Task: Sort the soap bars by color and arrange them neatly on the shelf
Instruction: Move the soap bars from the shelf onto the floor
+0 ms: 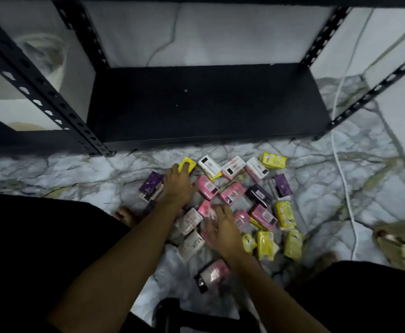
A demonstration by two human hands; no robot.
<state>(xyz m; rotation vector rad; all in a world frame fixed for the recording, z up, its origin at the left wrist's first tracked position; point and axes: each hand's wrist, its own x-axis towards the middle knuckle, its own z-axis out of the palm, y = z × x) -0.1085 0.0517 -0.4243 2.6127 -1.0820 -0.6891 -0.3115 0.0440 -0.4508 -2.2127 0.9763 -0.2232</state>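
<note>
The left hand [178,182] gripped a yellow soap bar [187,165] at the pile's far edge, the right hand [220,227] lay blurred over pink bars [207,187], grasp unclear, so best gather one colour before loading the bare shelf [208,104].

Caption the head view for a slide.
Left hand grips a yellow soap; right hand over the pile, shelf bare.

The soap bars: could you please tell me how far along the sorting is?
Nothing looks done: the black shelf holds no bars. In hand: the left hand grips a yellow bar; the right hand reaches into the mixed pile on the floor. Sorting and shelving remain.
</note>
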